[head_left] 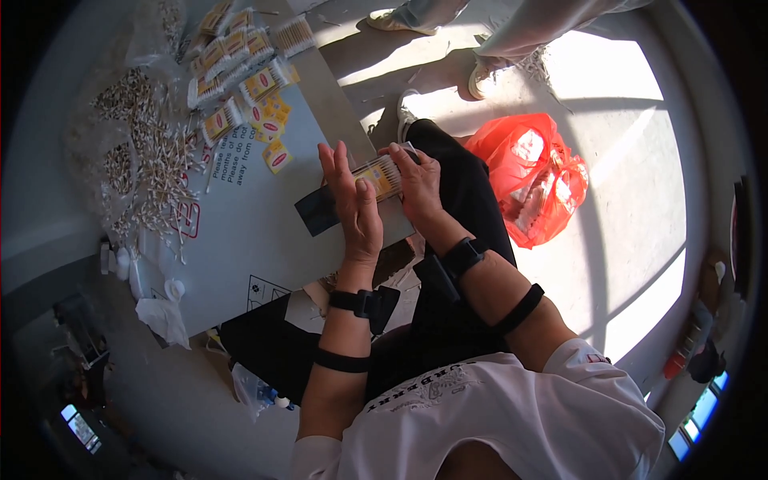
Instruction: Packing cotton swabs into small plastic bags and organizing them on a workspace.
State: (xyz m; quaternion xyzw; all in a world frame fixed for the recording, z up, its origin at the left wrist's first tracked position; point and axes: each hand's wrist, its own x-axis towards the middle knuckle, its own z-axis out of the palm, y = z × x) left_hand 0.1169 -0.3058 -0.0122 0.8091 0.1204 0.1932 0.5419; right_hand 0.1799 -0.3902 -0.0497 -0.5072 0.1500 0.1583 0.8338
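Both-handed, left hand (352, 204) & right hand (418, 186) gripping swab packet (379, 176), over board (240, 232)

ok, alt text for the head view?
Seen from above, a seated person's left hand and right hand hold a clear pack of cotton swabs over a white board. Loose swabs and yellow-labelled packs lie on it; a red plastic bag sits on the floor.
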